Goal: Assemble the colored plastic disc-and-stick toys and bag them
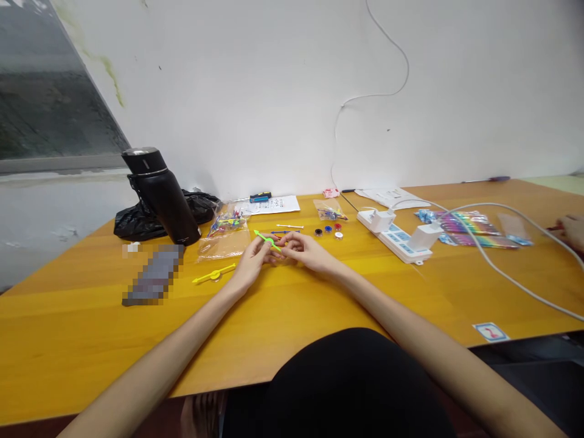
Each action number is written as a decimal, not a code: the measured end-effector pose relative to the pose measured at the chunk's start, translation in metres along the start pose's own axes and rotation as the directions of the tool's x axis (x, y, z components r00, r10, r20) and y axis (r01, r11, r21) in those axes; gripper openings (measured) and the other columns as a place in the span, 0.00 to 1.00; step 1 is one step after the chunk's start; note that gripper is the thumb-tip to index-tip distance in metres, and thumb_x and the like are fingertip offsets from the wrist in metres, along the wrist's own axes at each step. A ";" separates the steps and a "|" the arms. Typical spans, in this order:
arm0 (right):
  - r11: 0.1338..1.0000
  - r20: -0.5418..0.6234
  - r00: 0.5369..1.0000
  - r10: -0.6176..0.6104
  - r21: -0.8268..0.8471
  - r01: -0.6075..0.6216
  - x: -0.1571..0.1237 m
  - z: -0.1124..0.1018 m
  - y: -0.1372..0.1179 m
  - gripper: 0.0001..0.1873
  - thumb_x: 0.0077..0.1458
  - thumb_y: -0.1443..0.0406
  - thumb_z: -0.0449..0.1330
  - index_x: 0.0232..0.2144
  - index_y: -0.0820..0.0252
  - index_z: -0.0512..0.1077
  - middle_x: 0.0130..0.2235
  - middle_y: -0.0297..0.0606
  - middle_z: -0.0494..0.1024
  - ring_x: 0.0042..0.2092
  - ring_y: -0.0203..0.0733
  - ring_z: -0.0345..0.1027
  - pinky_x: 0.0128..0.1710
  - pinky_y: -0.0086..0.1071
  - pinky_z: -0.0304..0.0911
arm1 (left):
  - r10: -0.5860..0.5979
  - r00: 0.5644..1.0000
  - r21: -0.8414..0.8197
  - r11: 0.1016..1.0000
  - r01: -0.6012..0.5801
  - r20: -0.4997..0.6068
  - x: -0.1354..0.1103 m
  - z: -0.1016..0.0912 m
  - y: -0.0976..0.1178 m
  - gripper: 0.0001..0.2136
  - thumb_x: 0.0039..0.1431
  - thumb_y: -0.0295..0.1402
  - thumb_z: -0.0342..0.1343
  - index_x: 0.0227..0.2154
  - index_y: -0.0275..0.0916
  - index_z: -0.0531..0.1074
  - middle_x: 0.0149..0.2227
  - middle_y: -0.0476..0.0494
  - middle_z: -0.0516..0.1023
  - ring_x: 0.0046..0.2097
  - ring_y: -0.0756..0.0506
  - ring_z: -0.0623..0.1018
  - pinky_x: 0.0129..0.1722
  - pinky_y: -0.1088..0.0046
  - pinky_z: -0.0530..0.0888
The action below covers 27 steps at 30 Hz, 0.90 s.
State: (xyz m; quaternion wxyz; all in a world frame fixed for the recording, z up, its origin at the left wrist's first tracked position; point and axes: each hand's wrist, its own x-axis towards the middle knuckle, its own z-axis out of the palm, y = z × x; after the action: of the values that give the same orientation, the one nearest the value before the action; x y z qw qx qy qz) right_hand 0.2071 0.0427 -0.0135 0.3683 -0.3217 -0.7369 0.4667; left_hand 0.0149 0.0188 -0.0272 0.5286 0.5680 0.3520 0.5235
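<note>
A bright green arrow-shaped spinner (268, 241) is pinched between the fingers of my left hand (250, 263) and my right hand (309, 252), just above the table. Left of my left hand lies a yellow arrow spinner (215, 275) with a round middle. Behind my hands are a white arrow (289, 226) and a blue arrow (294, 232), partly hidden by my fingers. To the right sit small round discs: a black disc (318, 232), a blue disc (328, 229), a red disc (337, 226) and a white disc (338, 235).
A clear bag (227, 243) with colourful parts lies beside a black bottle (166, 201) and a blurred-out flat item (155, 274). Another small parts bag (331, 210) is behind. A white power strip (395, 237) with cables and rainbow packets (474, 228) lie right; another person's hand (572, 232) shows far right.
</note>
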 end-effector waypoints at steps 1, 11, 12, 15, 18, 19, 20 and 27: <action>1.000 -0.001 1.000 -0.005 0.002 0.005 0.000 0.001 -0.001 0.22 0.55 0.50 0.64 0.42 0.60 0.70 0.29 0.29 0.70 0.29 0.34 0.63 0.31 0.29 0.56 | 0.008 1.000 0.013 1.000 -0.008 -0.004 0.000 0.000 0.001 0.18 0.60 0.46 0.60 0.45 0.38 0.71 0.47 0.40 0.79 0.37 0.47 0.82 0.34 0.74 0.76; 0.999 -0.024 0.999 0.024 0.035 -0.023 -0.003 0.003 -0.009 0.20 0.55 0.51 0.65 0.39 0.60 0.69 0.30 0.32 0.74 0.31 0.36 0.67 0.33 0.30 0.59 | -0.017 1.000 -0.004 1.000 0.017 -0.003 -0.001 -0.001 0.004 0.18 0.61 0.46 0.59 0.46 0.37 0.71 0.48 0.39 0.79 0.38 0.47 0.81 0.35 0.73 0.75; 0.998 -0.024 0.999 0.033 0.051 -0.032 -0.004 0.004 -0.010 0.20 0.55 0.50 0.65 0.39 0.60 0.69 0.31 0.33 0.75 0.32 0.36 0.68 0.34 0.30 0.59 | -0.019 1.000 -0.015 1.000 0.019 -0.005 -0.001 -0.001 0.003 0.19 0.60 0.47 0.59 0.47 0.37 0.71 0.48 0.39 0.79 0.38 0.46 0.81 0.35 0.73 0.75; 0.995 -0.012 0.998 0.059 0.077 -0.058 -0.005 0.004 -0.014 0.20 0.57 0.50 0.63 0.40 0.60 0.70 0.33 0.36 0.78 0.35 0.38 0.71 0.35 0.31 0.61 | -0.018 0.999 -0.030 0.999 0.017 -0.045 0.000 -0.001 0.001 0.20 0.60 0.47 0.60 0.48 0.38 0.69 0.48 0.39 0.79 0.38 0.47 0.81 0.35 0.73 0.75; 0.996 0.023 0.997 0.076 0.036 -0.077 -0.007 0.003 -0.017 0.20 0.60 0.48 0.61 0.39 0.61 0.72 0.34 0.38 0.78 0.34 0.39 0.72 0.33 0.31 0.61 | -0.007 0.997 -0.017 1.000 0.006 -0.078 -0.001 -0.001 0.002 0.20 0.60 0.48 0.60 0.45 0.38 0.68 0.47 0.39 0.79 0.39 0.46 0.81 0.34 0.74 0.75; 0.996 0.037 0.996 0.084 0.021 -0.085 -0.008 0.003 -0.018 0.21 0.61 0.48 0.60 0.39 0.61 0.73 0.34 0.38 0.78 0.34 0.39 0.72 0.33 0.30 0.61 | 0.000 0.997 -0.010 1.000 -0.001 -0.075 -0.001 -0.001 0.003 0.20 0.60 0.48 0.59 0.45 0.39 0.68 0.47 0.39 0.79 0.40 0.46 0.81 0.34 0.74 0.75; 0.996 0.048 0.995 0.093 0.011 -0.093 -0.008 0.003 -0.018 0.21 0.60 0.48 0.60 0.38 0.61 0.74 0.33 0.39 0.79 0.34 0.38 0.72 0.32 0.30 0.60 | 0.007 0.998 -0.003 1.000 -0.007 -0.065 -0.001 0.000 0.003 0.19 0.60 0.49 0.59 0.45 0.39 0.68 0.47 0.39 0.79 0.40 0.46 0.81 0.34 0.74 0.75; 0.993 0.021 0.996 0.087 0.078 -0.088 -0.006 0.003 -0.020 0.22 0.57 0.47 0.63 0.36 0.61 0.75 0.31 0.36 0.77 0.32 0.36 0.69 0.31 0.29 0.59 | -0.047 0.995 -0.054 0.998 0.042 -0.089 0.000 0.000 0.000 0.25 0.61 0.51 0.57 0.54 0.41 0.61 0.49 0.38 0.79 0.38 0.46 0.81 0.35 0.71 0.75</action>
State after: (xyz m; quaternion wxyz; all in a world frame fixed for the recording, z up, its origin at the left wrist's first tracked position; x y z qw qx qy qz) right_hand 0.2047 0.0294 0.0024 0.3534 -0.3350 -0.7064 0.5138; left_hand 0.0151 0.0191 -0.0268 0.5384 0.5219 0.3743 0.5455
